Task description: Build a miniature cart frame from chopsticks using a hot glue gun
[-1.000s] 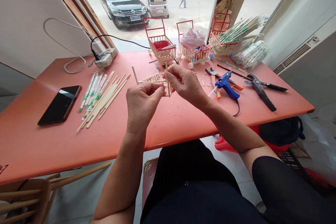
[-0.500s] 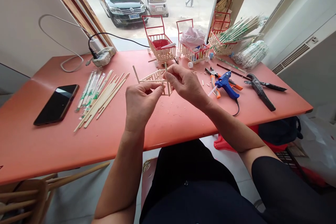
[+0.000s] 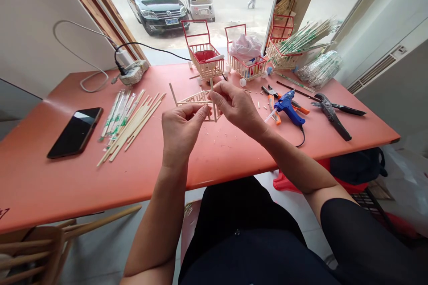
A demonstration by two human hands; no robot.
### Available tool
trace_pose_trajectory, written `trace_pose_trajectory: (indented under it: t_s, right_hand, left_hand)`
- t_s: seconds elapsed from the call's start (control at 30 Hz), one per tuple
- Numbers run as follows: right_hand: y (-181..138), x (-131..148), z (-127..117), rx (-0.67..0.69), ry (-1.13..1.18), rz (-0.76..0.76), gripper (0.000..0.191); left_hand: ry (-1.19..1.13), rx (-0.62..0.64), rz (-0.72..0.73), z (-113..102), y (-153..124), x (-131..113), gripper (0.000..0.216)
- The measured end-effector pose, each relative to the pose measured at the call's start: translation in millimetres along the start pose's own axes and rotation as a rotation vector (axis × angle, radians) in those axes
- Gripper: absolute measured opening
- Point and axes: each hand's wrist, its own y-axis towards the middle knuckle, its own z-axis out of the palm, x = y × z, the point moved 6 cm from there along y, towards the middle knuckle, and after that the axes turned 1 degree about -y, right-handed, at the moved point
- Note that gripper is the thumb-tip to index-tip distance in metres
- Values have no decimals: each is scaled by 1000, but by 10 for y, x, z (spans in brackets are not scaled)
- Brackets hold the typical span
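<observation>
Above the table, both of my hands hold a small frame of pale wooden sticks, with an upright stick rising at its left and right ends. My left hand is closed, thumb and forefinger pinching the near right part of the frame; the fingertips hide the exact spot. Pinched at the right upright is my right hand, also closed, its other fingers curled behind. Left of my hands lie loose chopsticks and wrapped chopsticks. A blue glue gun rests to the right.
Along the window stand stick-built carts with red handles, one holding white cloth. Orange-handled pliers and black cutters lie at right. A phone and power strip are at left on the red table.
My hands keep the same grip on the stick frame, with barely any movement. The view has shifted slightly. Outside, a walking person has moved to the right.
</observation>
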Motion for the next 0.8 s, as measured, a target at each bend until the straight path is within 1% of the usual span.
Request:
trace_pose_trajectory:
  t_s: [0.13,0.43,0.8]
  right_hand:
    - [-9,15,4,-3,-27,5,25]
    - [-27,33,9,-13,-24,11,26]
    - [-23,33,2,-24,-52,-3,25]
  left_hand:
    - [1,14,-32,11,9,-2,14]
    - [27,0,3,17,50,14,15]
    - [-6,69,-6,63,48,39,18]
